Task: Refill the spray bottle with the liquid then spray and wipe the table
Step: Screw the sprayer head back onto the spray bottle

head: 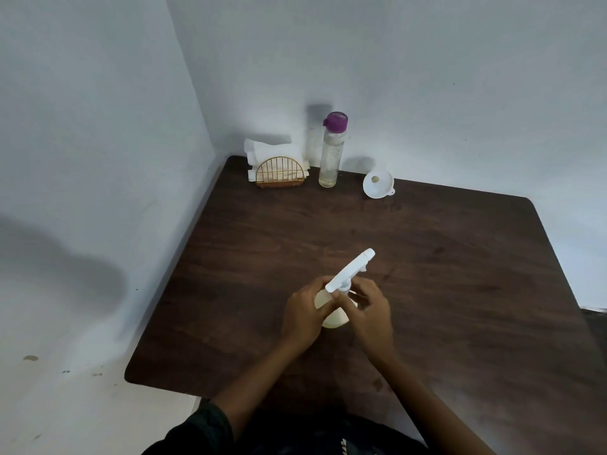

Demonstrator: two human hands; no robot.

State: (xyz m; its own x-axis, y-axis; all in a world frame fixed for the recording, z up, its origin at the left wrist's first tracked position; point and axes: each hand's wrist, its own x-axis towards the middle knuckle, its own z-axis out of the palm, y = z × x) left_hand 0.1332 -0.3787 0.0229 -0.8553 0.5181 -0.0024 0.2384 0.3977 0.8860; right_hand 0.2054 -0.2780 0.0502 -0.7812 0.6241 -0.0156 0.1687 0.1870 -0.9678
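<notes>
Two hands grasp a white spray bottle (333, 315) mid-tabletop (460, 290): left hand (303, 315) round its body, right hand (372, 311) pinching its neck.

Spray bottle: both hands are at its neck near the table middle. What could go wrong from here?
1. The left hand holds the spray bottle while the right hand works at the neck under the spray head; a slip could tip it over.
2. The funnel lies by the far edge; pouring without it could spill.
3. The purple-capped bottle is tall, narrow and nearly empty, so a reach could topple it.
</notes>
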